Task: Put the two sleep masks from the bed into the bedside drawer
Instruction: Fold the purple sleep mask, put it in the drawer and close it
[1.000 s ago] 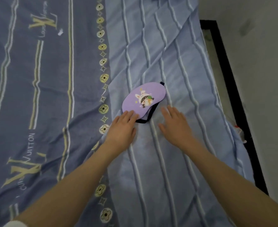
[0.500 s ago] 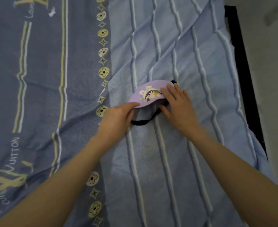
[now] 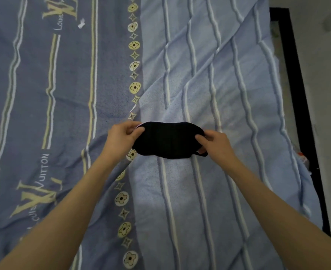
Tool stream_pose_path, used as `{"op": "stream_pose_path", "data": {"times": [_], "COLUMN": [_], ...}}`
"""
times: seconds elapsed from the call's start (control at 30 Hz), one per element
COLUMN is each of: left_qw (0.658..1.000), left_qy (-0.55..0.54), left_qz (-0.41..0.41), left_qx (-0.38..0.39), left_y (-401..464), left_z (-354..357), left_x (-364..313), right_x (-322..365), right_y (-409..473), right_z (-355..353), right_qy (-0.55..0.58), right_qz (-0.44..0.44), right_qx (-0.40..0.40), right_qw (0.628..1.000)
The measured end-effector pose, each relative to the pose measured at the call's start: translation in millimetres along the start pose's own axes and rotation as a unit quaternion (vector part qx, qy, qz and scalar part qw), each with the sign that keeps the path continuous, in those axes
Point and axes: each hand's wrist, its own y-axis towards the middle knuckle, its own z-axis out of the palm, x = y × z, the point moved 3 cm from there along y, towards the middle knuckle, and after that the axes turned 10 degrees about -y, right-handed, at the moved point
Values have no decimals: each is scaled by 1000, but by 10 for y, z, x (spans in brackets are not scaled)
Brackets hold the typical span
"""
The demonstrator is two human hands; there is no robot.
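One sleep mask (image 3: 167, 140) is held up above the bed with its black back side facing me; only a thin pale sliver of its purple front shows at the left end. My left hand (image 3: 122, 138) pinches the mask's left end. My right hand (image 3: 216, 144) pinches its right end, where the black strap loops out below the fingers. A second sleep mask and the bedside drawer are not in view.
The bed is covered by a light blue striped quilt (image 3: 209, 84) on the right and a darker blue printed sheet (image 3: 53, 94) on the left. A black bed frame edge (image 3: 301, 94) runs along the right, with grey floor (image 3: 328, 75) beyond it.
The purple mask lay face up on the quilt. Both hands took hold of its ends, lifted it and turned it over, so its black back now faces me.
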Motion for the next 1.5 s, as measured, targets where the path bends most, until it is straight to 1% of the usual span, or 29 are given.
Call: {"op": "stream_pose_path", "data": {"times": [0.07, 0.13, 0.17, 0.23, 0.33, 0.43, 0.5, 0.57, 0.63, 0.7, 0.73, 0.8, 0.83, 0.9, 0.93, 1.0, 1.1, 1.17, 1.2, 1.27, 1.33, 1.37, 1.43, 1.5], "left_qw": [998, 993, 992, 992, 996, 998, 998, 996, 995, 996, 996, 992, 988, 985, 985, 988, 994, 995, 994, 991, 991, 992, 994, 997], "left_qy": [-25, -2, 20, 54, 43, 43, 56, 83, 97, 74, 56, 36, 42, 72, 85, 102, 100, 98, 107, 126, 116, 100, 61, 36], "left_qz": [-32, -37, -27, -5, -6, -15, -10, 2, 13, 11, 6, -4, -6, -2, 5, 19, 3, -21, -22, -2, 27, 40, 58, 64], "left_qx": [54, 112, 124, 113, 73, 36, 18, 14, 22, 44, 67, 124, 145, 159, 152, 114, 38, 6, -11, -47, -68, -71, -63, -29], "left_y": [-38, -91, -120, -150, -155, -137, -127, -116, -105, -98, -98, -110, -118, -121, -116, -102, -72, -67, -77, -123, -212, -269, -388, -494], "left_z": [40, 110, 137, 165, 166, 168, 176, 190, 205, 213, 217, 221, 217, 195, 190, 189, 189, 202, 216, 266, 346, 395, 518, 660], "left_x": [128, 248, 300, 375, 413, 388, 359, 344, 337, 342, 349, 366, 379, 401, 401, 388, 367, 363, 345, 274, 186, 145, 84, 69], "right_x": [-84, -163, -186, -205, -221, -221, -222, -218, -205, -179, -162, -149, -148, -156, -168, -198, -204, -175, -156, -109, -41, -13, 37, 62], "right_y": [-23, -25, -27, -40, -75, -135, -158, -165, -145, -116, -102, -65, -45, -16, -2, 40, 78, 77, 67, 12, -90, -144, -261, -334], "right_z": [37, 59, 64, 67, 82, 133, 196, 230, 216, 177, 159, 133, 124, 110, 109, 129, 188, 222, 226, 231, 266, 299, 391, 491], "right_qy": [48, 75, 78, 83, 72, -9, -75, -129, -180, -219, -224, -198, -174, -117, -85, -31, 3, -26, -44, -63, -57, -30, 57, 115], "right_qz": [49, 88, 98, 97, 63, -12, -54, -79, -110, -135, -134, -98, -74, -23, 4, 62, 118, 110, 101, 83, 66, 63, 77, 99], "right_qx": [5, 1, -1, 7, 57, 103, 117, 101, 45, -10, -27, -49, -60, -84, -95, -98, -41, -7, -9, -40, -73, -79, -70, -55], "right_qw": [998, 993, 992, 992, 994, 995, 989, 983, 977, 966, 965, 974, 980, 989, 992, 993, 992, 994, 994, 994, 993, 994, 993, 987]}}
